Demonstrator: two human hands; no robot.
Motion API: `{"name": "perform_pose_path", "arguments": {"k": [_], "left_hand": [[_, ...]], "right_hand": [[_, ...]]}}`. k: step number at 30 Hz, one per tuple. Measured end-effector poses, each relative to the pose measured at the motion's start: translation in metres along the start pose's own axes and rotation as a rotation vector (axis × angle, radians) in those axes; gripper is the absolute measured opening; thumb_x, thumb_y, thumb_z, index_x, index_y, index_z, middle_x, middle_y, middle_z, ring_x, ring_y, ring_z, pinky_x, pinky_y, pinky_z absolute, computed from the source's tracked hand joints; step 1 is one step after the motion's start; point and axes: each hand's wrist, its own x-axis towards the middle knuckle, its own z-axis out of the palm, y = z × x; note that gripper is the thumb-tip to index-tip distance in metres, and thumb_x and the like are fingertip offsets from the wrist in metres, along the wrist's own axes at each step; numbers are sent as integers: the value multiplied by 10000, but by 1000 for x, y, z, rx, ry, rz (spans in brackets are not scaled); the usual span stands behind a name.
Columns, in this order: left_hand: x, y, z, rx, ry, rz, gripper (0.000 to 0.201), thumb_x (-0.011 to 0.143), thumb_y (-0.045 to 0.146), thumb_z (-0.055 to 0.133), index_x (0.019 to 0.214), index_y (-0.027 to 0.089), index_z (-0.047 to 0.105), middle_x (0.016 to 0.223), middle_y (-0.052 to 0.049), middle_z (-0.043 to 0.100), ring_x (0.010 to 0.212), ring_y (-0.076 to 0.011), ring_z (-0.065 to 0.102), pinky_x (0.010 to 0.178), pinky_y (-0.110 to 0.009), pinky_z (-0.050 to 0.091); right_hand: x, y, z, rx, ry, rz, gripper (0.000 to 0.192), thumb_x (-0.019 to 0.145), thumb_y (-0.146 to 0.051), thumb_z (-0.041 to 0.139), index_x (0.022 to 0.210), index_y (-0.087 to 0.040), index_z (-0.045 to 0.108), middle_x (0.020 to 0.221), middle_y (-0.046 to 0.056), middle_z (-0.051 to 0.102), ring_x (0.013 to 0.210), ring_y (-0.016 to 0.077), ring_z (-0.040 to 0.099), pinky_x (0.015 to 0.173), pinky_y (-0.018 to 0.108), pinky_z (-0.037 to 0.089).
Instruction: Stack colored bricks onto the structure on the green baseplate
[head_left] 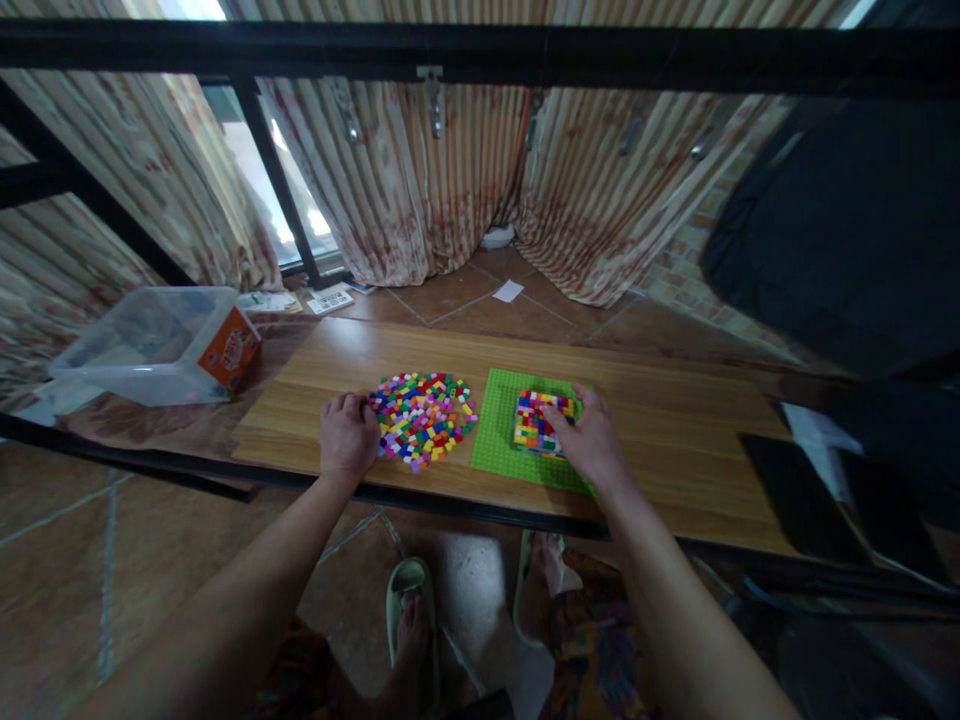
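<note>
A heap of small coloured bricks (424, 415) lies on a low wooden board (675, 420). My left hand (347, 436) rests at the heap's left edge, fingers curled onto the nearest bricks. To the right lies a green baseplate (501, 440) carrying a square block of mixed coloured bricks (538, 420). My right hand (592, 440) lies on the plate, its fingers touching the right side of that block. Whether either hand pinches a brick is hidden.
A clear plastic tub (150, 345) with an orange label stands at the back left. A dark flat slab (802, 490) lies at the board's right end. Black frame bars (480, 55) cross overhead. Curtains hang behind. My feet in sandals (409, 610) are below the board.
</note>
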Motion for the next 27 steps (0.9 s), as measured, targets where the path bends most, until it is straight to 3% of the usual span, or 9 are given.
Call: {"name": "perform_pose_path", "arguments": {"k": [7, 13, 27], "left_hand": [[0, 0, 0, -11, 2, -9, 253, 852, 240, 418, 925, 162, 647, 994, -142, 653, 1023, -300, 568, 970, -456, 436], [0, 0, 1, 0, 10, -8, 254, 848, 231, 418, 917, 159, 651, 987, -140, 656, 1008, -296, 570, 960, -446, 443], [0, -1, 1, 7, 8, 4, 276, 853, 231, 419, 956, 145, 660, 1008, -150, 658, 1029, -301, 566, 965, -456, 439]], "right_hand": [[4, 0, 1, 46, -42, 45, 678, 790, -576, 568, 1273, -100, 562, 1274, 217, 606, 1180, 313, 564, 1013, 472, 419], [6, -2, -3, 80, -99, 105, 603, 770, -575, 598, 1189, -145, 652, 1083, 152, 703, 971, 277, 658, 882, 428, 495], [14, 11, 12, 240, -78, 156, 525, 697, -514, 678, 1105, -184, 687, 972, 92, 725, 851, 231, 661, 821, 419, 519]]}}
